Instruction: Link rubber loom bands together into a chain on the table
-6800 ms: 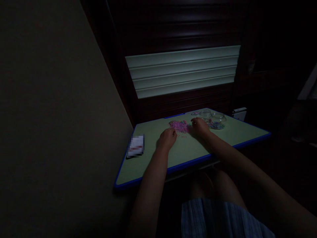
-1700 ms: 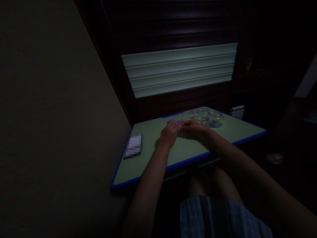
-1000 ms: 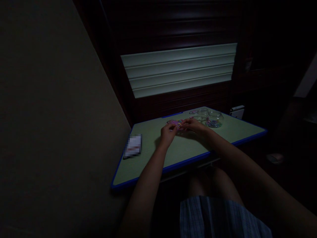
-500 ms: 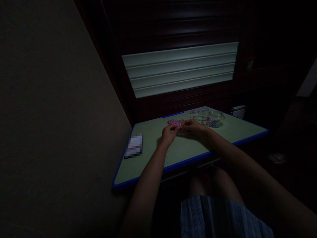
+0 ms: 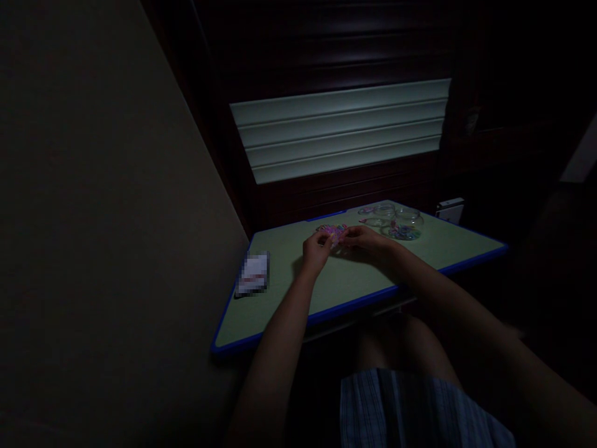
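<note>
In dim light, a small green table with a blue rim stands in front of me. A pile of small pink and coloured loops lies near its far edge. My left hand and my right hand meet just in front of the pile, fingertips pinched together over it. Whatever they pinch is too small and dark to name. Clear glass bowls with coloured bits inside stand to the right of my right hand.
A flat dark object with a blurred white face lies at the table's left edge. A plain wall runs along the left. Dark slatted shutters with a lit pale band are behind the table. A small white box sits at the far right corner.
Since the earliest frame my hands have come together at the near side of the pile. Over the last second they have barely shifted, fingers working slightly.
</note>
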`<state>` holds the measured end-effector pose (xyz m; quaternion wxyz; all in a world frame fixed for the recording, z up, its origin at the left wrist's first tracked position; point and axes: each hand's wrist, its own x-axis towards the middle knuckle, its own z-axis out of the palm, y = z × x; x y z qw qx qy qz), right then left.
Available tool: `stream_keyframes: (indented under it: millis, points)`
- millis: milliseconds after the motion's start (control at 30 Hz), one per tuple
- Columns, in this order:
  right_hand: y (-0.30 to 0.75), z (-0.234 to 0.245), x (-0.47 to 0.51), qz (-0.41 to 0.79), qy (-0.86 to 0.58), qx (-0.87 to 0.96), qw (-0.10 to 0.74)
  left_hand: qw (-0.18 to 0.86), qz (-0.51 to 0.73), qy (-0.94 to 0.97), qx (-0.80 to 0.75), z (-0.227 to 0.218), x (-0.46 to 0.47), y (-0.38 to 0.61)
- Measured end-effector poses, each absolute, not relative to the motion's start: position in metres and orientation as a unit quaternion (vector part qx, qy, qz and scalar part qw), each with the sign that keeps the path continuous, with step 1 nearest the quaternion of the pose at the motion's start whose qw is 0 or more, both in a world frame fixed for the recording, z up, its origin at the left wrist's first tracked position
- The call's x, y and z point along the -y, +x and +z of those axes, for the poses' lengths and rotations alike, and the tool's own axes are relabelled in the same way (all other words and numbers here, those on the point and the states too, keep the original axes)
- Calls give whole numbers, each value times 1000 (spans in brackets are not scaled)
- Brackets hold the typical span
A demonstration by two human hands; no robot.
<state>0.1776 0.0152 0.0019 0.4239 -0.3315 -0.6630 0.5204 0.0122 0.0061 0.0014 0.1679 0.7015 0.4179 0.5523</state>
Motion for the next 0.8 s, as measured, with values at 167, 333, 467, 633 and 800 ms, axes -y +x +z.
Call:
stream_keyframes:
  millis: [167, 333, 467, 633, 800]
  points:
    - [179, 5, -16, 501, -333, 647, 469, 130, 517, 735, -419, -2, -8, 9]
    - [179, 2, -18, 477, -341, 678, 444, 102, 472, 781, -396, -8, -11, 7]
    - [179, -1, -19, 453, -332, 711, 423, 87, 453, 793, -397, -9, -10, 7]
    - [178, 0, -17, 446, -347, 712, 417, 80, 453, 793, -399, -8, -8, 8]
    - [177, -1, -18, 453, -351, 715, 401, 80, 468, 784, -401, -6, -9, 8]
